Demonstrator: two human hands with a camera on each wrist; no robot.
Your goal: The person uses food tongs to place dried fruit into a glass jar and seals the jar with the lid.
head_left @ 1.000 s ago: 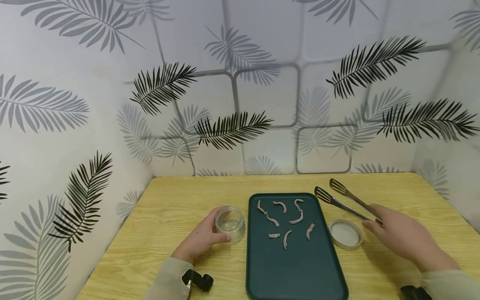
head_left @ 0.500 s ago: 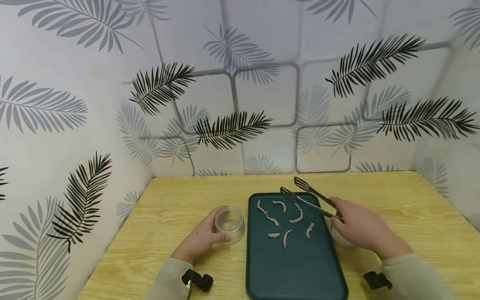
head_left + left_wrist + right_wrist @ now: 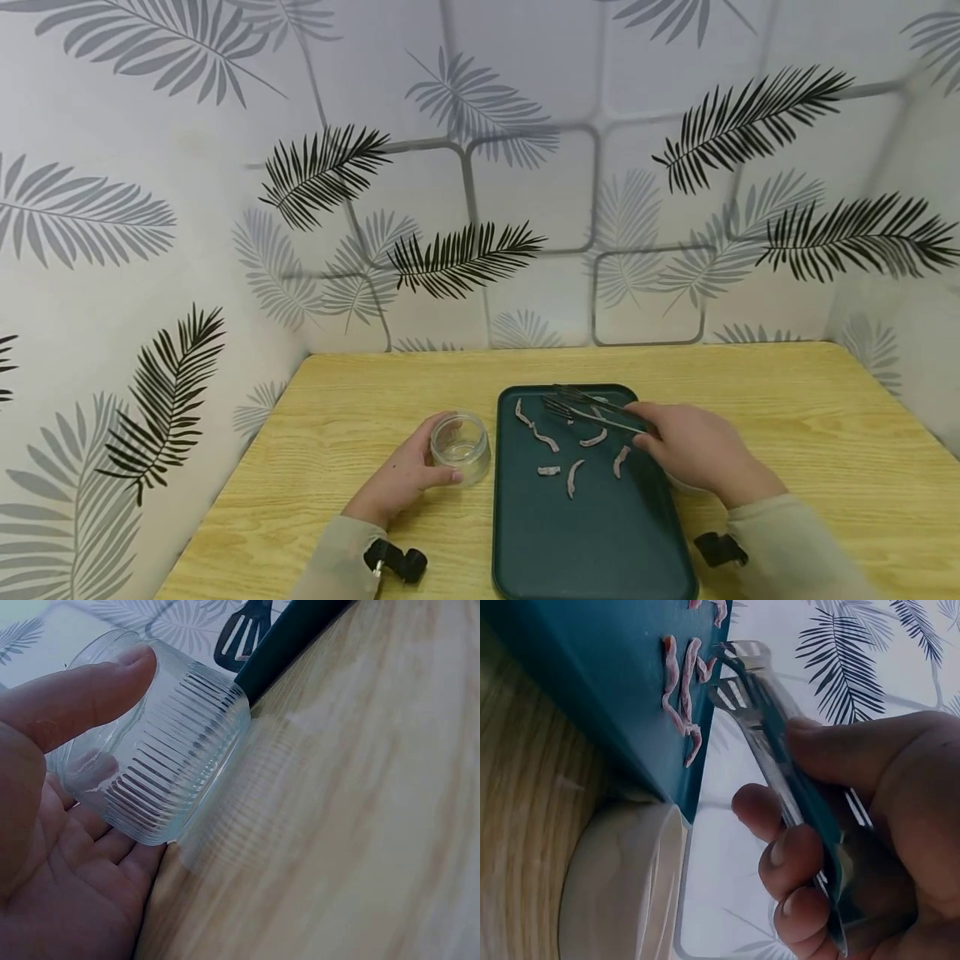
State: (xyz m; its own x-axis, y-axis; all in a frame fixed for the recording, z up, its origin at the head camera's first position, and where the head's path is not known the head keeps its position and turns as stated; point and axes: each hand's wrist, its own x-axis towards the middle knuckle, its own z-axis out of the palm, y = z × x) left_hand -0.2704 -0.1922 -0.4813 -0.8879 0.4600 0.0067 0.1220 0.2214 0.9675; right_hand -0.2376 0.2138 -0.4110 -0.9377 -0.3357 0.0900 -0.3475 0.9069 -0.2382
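My left hand (image 3: 408,473) grips a clear glass jar (image 3: 471,467) on the table, left of a dark green tray (image 3: 585,542). In the left wrist view the thumb lies along the ribbed jar (image 3: 172,750), with fingers behind it. My right hand (image 3: 693,446) holds metal tongs (image 3: 611,408) with slotted ends over the tray's far part. Several pinkish, curved strips (image 3: 573,479) lie scattered on the tray. From the right wrist, the tongs' tips (image 3: 739,675) appear near a few strips (image 3: 686,686); whether they touch any, I cannot tell.
A round, pale lid (image 3: 619,885) lies on the table just right of the tray, mostly hidden under my right hand in the head view. The wooden table (image 3: 375,383) meets a leaf-patterned wall (image 3: 540,308) at its back edge.
My right hand has moved left with the tongs, from beside the tray to over it, and the tongs are lower and their arms closer together. The left hand and jar have stayed put.
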